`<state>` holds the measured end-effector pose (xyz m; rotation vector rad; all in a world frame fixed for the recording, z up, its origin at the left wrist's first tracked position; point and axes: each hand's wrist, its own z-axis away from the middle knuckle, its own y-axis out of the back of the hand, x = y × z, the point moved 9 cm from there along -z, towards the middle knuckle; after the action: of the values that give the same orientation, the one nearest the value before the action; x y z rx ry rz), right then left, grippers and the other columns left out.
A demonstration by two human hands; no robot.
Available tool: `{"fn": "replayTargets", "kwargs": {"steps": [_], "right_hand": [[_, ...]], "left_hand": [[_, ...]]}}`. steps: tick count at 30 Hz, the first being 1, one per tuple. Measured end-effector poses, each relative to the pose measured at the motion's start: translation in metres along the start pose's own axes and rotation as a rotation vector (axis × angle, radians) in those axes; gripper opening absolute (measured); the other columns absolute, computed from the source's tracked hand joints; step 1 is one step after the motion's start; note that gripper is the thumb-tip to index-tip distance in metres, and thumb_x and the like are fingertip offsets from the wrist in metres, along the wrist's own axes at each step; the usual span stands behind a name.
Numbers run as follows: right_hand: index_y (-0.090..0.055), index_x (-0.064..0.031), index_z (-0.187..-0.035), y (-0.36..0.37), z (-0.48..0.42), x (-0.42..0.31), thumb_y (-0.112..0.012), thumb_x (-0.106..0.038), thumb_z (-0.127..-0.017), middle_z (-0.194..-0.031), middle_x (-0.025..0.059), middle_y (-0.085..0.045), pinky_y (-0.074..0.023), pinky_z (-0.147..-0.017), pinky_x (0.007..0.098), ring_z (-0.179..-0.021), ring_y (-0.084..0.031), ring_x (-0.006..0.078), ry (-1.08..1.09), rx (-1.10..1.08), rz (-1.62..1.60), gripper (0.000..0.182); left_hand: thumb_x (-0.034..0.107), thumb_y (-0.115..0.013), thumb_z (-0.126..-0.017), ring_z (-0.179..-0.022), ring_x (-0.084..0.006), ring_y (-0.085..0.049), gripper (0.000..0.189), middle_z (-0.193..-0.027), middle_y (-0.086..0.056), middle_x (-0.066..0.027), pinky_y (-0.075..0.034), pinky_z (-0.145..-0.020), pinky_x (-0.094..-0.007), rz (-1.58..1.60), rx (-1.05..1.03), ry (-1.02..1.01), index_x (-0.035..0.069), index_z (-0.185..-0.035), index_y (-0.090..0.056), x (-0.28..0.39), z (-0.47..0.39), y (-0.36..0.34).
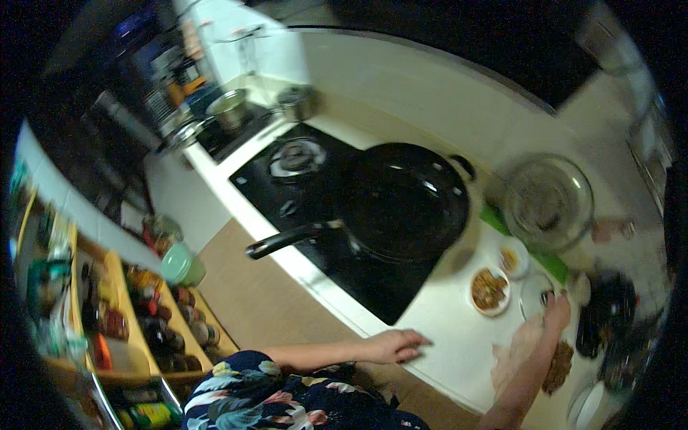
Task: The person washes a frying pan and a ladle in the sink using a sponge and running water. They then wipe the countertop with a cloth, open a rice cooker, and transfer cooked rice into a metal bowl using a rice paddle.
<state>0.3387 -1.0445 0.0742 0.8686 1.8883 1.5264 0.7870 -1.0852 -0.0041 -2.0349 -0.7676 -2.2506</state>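
My right hand reaches over the white counter to a round clear glass piece, perhaps a lid. Its fingers meet a small dark part at the rim; blur hides whether they grip it. Beside it stand a white bowl of chopped brown food and a smaller white bowl with yellowish contents. A crumpled clear plastic bag and a brown clump of food lie by my right forearm. My left hand hovers at the counter's front edge, fingers loosely apart, holding nothing.
A large black wok sits on the black glass cooktop, its handle jutting past the front edge. Behind the bowls, a large glass bowl overlaps a green board. Metal pots stand far left; a bottle rack is lower left.
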Motion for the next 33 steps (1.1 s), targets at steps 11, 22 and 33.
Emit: {"fn": "replayTargets", "kwargs": {"steps": [11,22,33], "right_hand": [[-0.057,-0.0057,-0.117,-0.113,-0.086,0.019,-0.067,-0.034,-0.080,-0.122,0.0180,-0.055,-0.0454,-0.091,0.0422,-0.104,-0.056,0.0359,0.100,0.064,0.008,0.047],[-0.057,0.0049,-0.117,-0.109,-0.070,0.059,-0.066,-0.006,-0.081,-0.111,0.0194,-0.062,-0.0465,-0.086,0.0363,-0.099,-0.060,0.0306,0.109,0.088,-0.539,0.039],[-0.065,-0.0144,-0.112,-0.080,-0.046,-0.026,-0.073,-0.016,-0.073,-0.100,0.0232,-0.057,-0.0496,-0.082,0.0436,-0.092,-0.059,0.0390,0.175,0.027,-0.411,0.040]], "left_hand": [[0.023,-0.053,-0.094,-0.089,-0.0274,-0.064,0.033,-0.104,-0.064,-0.0163,-0.051,-0.078,-0.0379,-0.122,0.105,-0.129,0.002,-0.120,-0.056,-0.016,0.043,-0.001],[0.016,-0.051,-0.094,-0.084,-0.0193,-0.065,0.031,-0.106,-0.065,-0.0135,-0.055,-0.074,-0.0327,0.002,0.095,0.083,0.004,-0.122,-0.056,-0.008,0.022,-0.036],[0.012,-0.053,-0.095,-0.081,-0.0189,-0.068,0.025,-0.098,-0.066,-0.0126,-0.055,-0.070,-0.0303,0.185,0.115,0.264,-0.002,-0.115,-0.055,0.010,0.006,-0.037]]}}
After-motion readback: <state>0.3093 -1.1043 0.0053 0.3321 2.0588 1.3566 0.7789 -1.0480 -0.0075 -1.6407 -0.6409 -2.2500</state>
